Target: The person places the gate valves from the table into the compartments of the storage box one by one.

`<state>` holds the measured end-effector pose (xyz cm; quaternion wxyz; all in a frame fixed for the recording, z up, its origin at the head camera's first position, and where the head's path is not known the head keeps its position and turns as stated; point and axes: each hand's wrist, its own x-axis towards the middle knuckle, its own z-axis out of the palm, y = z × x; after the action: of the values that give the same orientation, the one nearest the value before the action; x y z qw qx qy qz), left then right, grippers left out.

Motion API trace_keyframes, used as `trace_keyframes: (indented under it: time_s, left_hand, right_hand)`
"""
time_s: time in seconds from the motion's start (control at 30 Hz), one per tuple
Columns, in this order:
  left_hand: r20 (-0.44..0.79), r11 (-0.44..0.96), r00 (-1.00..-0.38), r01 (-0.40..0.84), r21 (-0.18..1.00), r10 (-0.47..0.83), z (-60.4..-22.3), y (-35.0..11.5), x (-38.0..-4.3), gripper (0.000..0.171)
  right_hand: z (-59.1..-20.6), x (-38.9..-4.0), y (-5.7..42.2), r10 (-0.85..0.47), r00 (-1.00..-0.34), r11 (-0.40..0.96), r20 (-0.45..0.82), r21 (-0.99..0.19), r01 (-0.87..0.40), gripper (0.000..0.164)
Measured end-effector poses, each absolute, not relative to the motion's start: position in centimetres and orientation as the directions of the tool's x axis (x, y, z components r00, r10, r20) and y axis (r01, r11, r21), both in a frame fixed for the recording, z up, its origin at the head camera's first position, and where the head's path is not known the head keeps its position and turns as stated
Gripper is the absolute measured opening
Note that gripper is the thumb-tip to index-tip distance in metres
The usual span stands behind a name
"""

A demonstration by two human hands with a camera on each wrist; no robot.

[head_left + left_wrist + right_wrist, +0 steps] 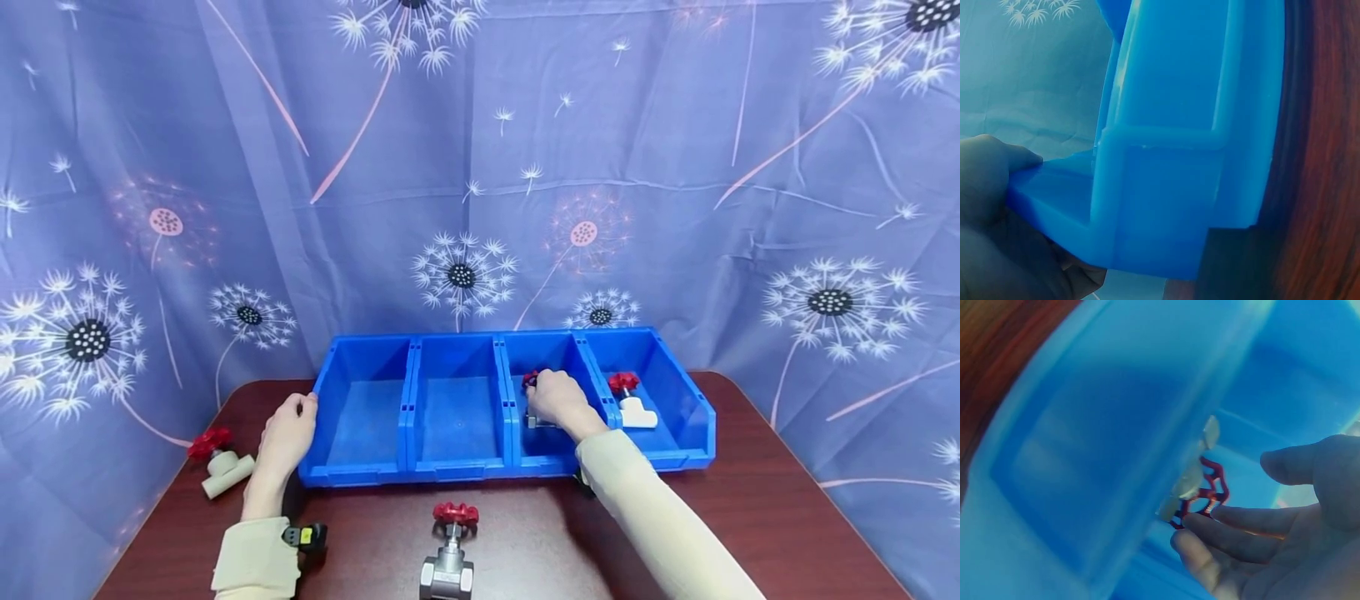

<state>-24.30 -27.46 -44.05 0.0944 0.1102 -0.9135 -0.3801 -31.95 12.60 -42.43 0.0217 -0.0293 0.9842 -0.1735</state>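
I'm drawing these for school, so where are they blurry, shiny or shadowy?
Head view: mostly sharp, dark shadow on the wooden table beside the right sleeve, pale shine by the metal valve; left wrist view: bluish and soft, left hand dim on the blue bin; right wrist view: hazy, red-handled valve soft-edged beside the right hand.

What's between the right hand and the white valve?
A blue divider stands between the right hand and the white valve, as the head view shows.

A tabletop work area, room type unclear: a dandelion-print curtain (360,242) hangs behind the left hand (288,433) gripping a blue bin (352,477), a brown table (367,542) lies below, a red-wheeled valve (223,467) left of it.
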Motion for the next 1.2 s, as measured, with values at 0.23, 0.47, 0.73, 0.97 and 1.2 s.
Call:
trace_keyframes:
  time_s: [0.23, 0.47, 0.73, 0.97, 1.2]
  left_hand:
    - [0.092, 0.687, -0.956, -0.133, 0.714, -0.28, -44.1, -27.2, -24.2, 0.049]
    - [0.098, 0.69, -0.955, -0.128, 0.713, -0.279, -44.3, -27.1, -24.3, 0.05]
    - [0.094, 0.686, -0.957, -0.127, 0.717, -0.276, -44.0, -27.2, -24.6, 0.052]
    - [0.092, 0.685, -0.957, -0.129, 0.717, -0.276, -44.0, -27.1, -24.6, 0.053]
    - [0.09, 0.695, -0.958, -0.132, 0.706, -0.274, -44.1, -27.4, -24.5, 0.05]
  right_hand:
    - [-41.2, -30.7, 13.4, -0.099, -0.994, 0.928, 0.044, -0.356, -0.108, 0.026]
    - [-39.7, -29.3, 14.2, -0.12, -0.99, 0.904, 0.079, -0.404, -0.142, 0.029]
    - [-38.3, -27.1, 13.9, -0.177, -0.965, 0.909, 0.194, -0.343, -0.236, 0.035]
    - [-37.5, -24.1, 13.3, -0.209, -0.928, 0.894, 0.31, -0.323, -0.309, 0.034]
    - [-37.4, -21.4, 12.3, -0.222, -0.906, 0.875, 0.359, -0.336, -0.348, 0.027]
